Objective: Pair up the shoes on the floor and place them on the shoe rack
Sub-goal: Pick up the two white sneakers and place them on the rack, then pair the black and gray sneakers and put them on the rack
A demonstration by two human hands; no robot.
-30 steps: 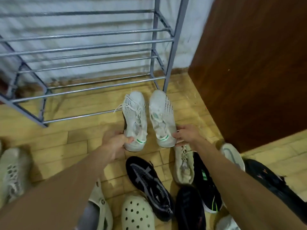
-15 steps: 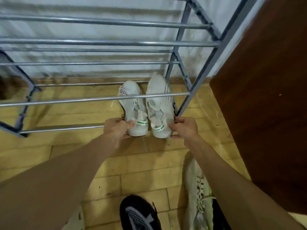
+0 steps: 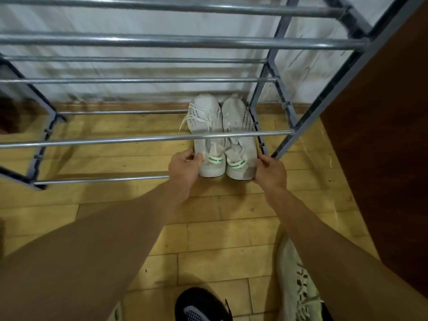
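Two white knit sneakers with green heel tabs lie side by side, toes toward the wall, on the lowest tier at the right end of the grey metal shoe rack. My left hand grips the heel of the left sneaker. My right hand grips the heel of the right sneaker. A rack bar crosses in front of both shoes. A black sneaker and a pale green laced sneaker lie on the floor near me.
The rack's upper bars run overhead across the view, with a white wall behind. A dark wooden panel stands close on the right. The wooden floor lies between the rack and the loose shoes.
Both hands have carried the white pair forward from the floor in front of the rack onto its lowest tier. The view has closed in on the rack.
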